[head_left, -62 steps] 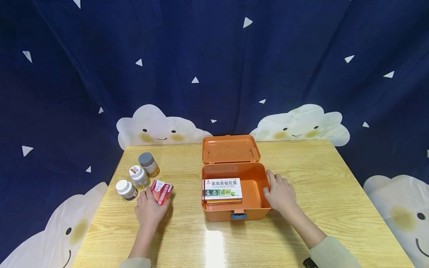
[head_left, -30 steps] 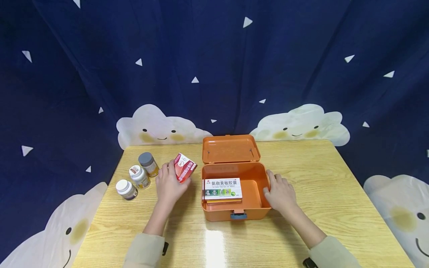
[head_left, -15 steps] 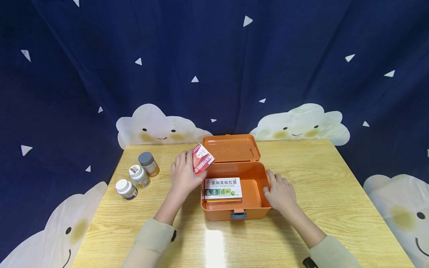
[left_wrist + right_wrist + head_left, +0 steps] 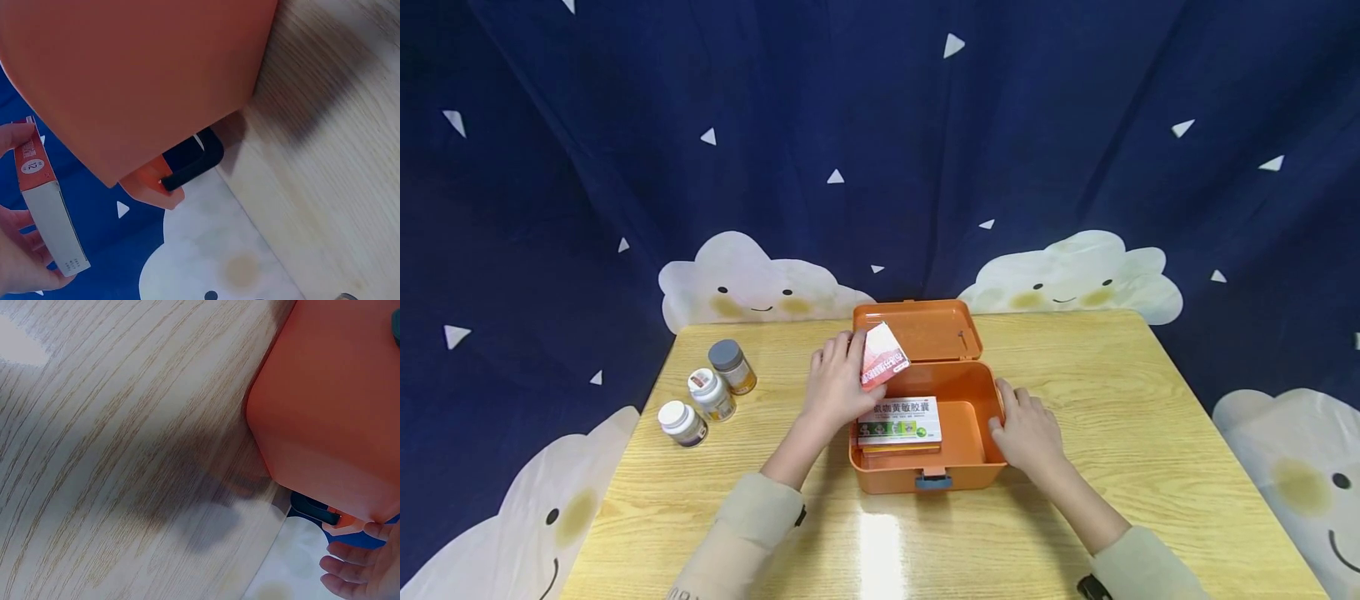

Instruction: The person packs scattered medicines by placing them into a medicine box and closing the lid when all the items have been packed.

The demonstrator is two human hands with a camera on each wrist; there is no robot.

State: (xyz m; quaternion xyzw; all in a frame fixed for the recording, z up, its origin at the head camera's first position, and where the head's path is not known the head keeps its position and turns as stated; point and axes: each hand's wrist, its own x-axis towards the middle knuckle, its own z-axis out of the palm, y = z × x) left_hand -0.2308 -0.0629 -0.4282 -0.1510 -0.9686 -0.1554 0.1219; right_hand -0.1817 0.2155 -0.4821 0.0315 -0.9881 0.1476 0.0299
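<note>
My left hand (image 4: 838,392) holds a red-and-white medicine box (image 4: 883,354) by its sides, over the left rear of an open orange storage box (image 4: 891,481). The left wrist view shows the medicine box (image 4: 53,219) tilted between thumb and fingers, apart from the orange wall (image 4: 137,81). Inside the storage box, at its left, a white-and-green medicine box (image 4: 898,423) lies on top of something yellow-edged. At the right rim is my right hand (image 4: 1030,429), thumb over the edge. Its fingers (image 4: 347,572) extend loosely outside the wall in the right wrist view.
Three medicine bottles stand at the table's left: a grey-capped one (image 4: 733,367), a white one (image 4: 712,395) and a white-capped one (image 4: 682,423). The orange lid (image 4: 932,329) is folded back behind its box. A blue curtain (image 4: 880,150) hangs beyond the wooden table (image 4: 1112,400).
My left hand has lifted the red-and-white medicine box from beside the bottles and carried it right, over the storage box. My right hand has stayed at the right rim.
</note>
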